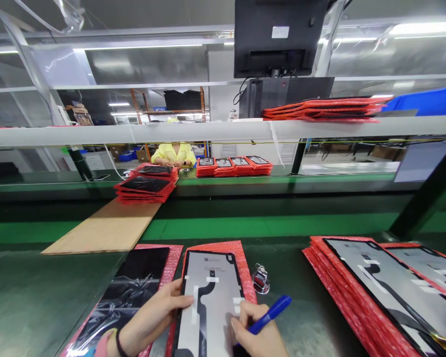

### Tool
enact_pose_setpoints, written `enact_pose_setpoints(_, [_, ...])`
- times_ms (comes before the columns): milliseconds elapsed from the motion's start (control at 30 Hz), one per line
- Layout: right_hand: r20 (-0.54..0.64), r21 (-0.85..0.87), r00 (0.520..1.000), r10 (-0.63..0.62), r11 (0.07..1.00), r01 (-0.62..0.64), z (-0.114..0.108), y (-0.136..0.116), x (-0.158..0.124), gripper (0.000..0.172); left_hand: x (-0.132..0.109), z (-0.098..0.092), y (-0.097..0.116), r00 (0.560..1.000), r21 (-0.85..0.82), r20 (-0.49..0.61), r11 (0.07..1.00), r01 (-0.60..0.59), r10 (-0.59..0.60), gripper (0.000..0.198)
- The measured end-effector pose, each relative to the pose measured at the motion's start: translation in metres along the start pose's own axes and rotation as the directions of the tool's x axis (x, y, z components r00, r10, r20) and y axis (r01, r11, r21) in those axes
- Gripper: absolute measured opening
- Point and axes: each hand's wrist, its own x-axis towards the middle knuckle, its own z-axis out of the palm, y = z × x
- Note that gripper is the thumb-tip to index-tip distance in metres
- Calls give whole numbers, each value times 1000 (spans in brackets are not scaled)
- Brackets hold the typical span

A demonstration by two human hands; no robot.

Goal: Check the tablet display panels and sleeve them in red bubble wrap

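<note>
A tablet screen panel (220, 302), its grey back facing up with black flex cable and white tape strips, lies on red bubble wrap (243, 253) in front of me. My left hand (159, 310) grips the panel's left edge, thumb on top and fingers at the side. My right hand (258, 327) is closed around a blue pen (273, 313), resting over the panel's lower right; the pen's tip is hidden. To the left, a black glossy screen (134, 292) in clear film lies on another bubble-wrap sheet. Metal clips (260, 279) sit just right of the panel.
Stacked panels in red wrap (342, 292) stand at the right. A wooden board (107, 228) spans toward the far bench, with a wrapped stack (146, 186) at its far end. A person in yellow (174, 154) sits beyond. Overhead, a shelf rail (193, 130) crosses below a monitor (280, 39).
</note>
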Motion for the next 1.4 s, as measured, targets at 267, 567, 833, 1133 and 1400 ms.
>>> enact_pose_setpoints(267, [-63, 323, 998, 23, 946, -1, -35, -28, 0, 50, -2, 33, 6, 982, -42, -149, 991, -123, 116, 74])
enact_pose_setpoints(567, [-304, 423, 952, -24, 892, 157, -72, -62, 7, 37, -14, 52, 44, 891, -42, -231, 911, -410, 390, 61])
enact_pose_setpoints(833, [-166, 319, 983, -77, 939, 128, -75, -100, 10, 33, -16, 63, 68, 848, -74, -266, 867, -493, 459, 56])
enact_pose_setpoints(1133, [-295, -64, 935, -199, 980, 189, -59, -122, 41, 25, -17, 68, 71, 776, 43, -301, 821, -570, 554, 65])
enact_pose_setpoints(1400, [-255, 434, 955, -149, 865, 251, -61, -103, 63, 53, -2, 43, 67, 339, 702, 40, 215, -679, 940, 10])
